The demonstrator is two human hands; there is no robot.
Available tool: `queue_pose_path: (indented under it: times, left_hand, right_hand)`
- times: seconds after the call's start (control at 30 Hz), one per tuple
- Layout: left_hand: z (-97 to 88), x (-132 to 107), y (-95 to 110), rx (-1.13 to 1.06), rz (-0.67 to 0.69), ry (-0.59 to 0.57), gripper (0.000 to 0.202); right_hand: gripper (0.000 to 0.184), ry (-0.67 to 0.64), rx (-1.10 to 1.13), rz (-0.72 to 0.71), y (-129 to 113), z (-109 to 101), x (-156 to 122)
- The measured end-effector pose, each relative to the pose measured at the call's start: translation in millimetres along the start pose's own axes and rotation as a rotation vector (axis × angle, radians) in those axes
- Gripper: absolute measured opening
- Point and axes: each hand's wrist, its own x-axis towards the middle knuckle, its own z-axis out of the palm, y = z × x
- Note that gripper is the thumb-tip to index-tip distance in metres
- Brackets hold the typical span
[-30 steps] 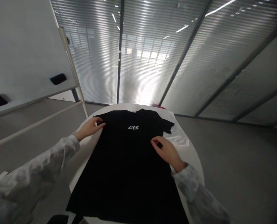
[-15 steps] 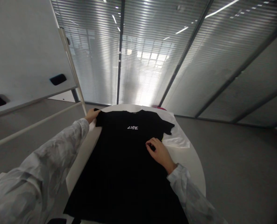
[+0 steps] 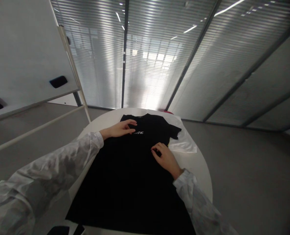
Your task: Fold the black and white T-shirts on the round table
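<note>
A black T-shirt [image 3: 130, 176] with small white lettering lies flat, chest up, on a round white table [image 3: 201, 169]. My left hand [image 3: 119, 129] rests on the chest beside the lettering, thumb and fingers closed on the shirt's left sleeve, which is folded inward over the body. My right hand [image 3: 164, 157] sits on the shirt's right side below the right sleeve [image 3: 174, 132]. Its fingers are curled and pinch a bit of the black fabric. Both my arms wear pale grey sleeves.
A white cloth [image 3: 186, 143] lies under the shirt's right sleeve near the table's right edge. A whiteboard on a stand [image 3: 24, 58] stands to the left. A glass wall with blinds [image 3: 159, 58] runs behind. Grey floor surrounds the table.
My left hand took the left sleeve at the table's left edge and carried it right onto the chest, folding it inward. My right hand slid slightly left on the shirt.
</note>
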Motion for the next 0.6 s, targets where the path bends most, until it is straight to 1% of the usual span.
queue_pose_path:
  times: [0.07,0.13,0.2,0.27,0.3,0.37,0.43,0.47,0.53,0.6]
  left_hand:
    - [-1.5,-19.2,0.3,0.209,-0.006,0.055,0.062]
    - [-10.2,-41.9,-4.2,0.480,-0.090,0.119,0.068]
    - [-20.0,-64.1,-11.1,0.695,-0.204,0.113,0.075]
    - [-26.5,-81.8,-19.1,0.807,-0.310,0.075,0.075]
    - [-28.2,-88.0,-23.6,0.828,-0.356,0.062,0.072]
    - [-29.1,-94.7,-32.9,0.808,-0.444,0.055,0.061]
    - [-28.5,-95.2,-42.3,0.743,-0.532,0.048,0.052]
    - [-28.3,-94.2,-46.5,0.713,-0.568,0.045,0.050]
    - [-28.9,-92.1,-53.3,0.678,-0.616,0.038,0.047]
    - [-30.8,-92.5,-56.6,0.663,-0.623,0.035,0.045]
  right_hand:
    - [0.015,0.004,-0.001,0.006,-0.2,-0.1,-1.0]
    - [0.015,-0.006,0.002,0.018,-1.2,-2.9,0.4]
    - [0.014,-0.058,0.004,0.042,-4.3,-9.3,7.7]
    - [0.015,-0.116,-0.012,0.075,-10.3,-17.7,24.0]
    - [0.016,-0.134,-0.029,0.093,-14.3,-21.2,36.1]
    - [0.019,-0.131,-0.075,0.124,-23.1,-23.8,67.0]
    - [0.022,-0.133,-0.104,0.155,-31.3,-17.5,103.5]
    - [0.026,-0.156,-0.109,0.186,-34.3,-10.8,122.0]
    - [0.042,-0.211,-0.126,0.284,-37.3,8.0,156.2]
    - [0.053,-0.252,-0.131,0.366,-36.2,29.6,183.0]
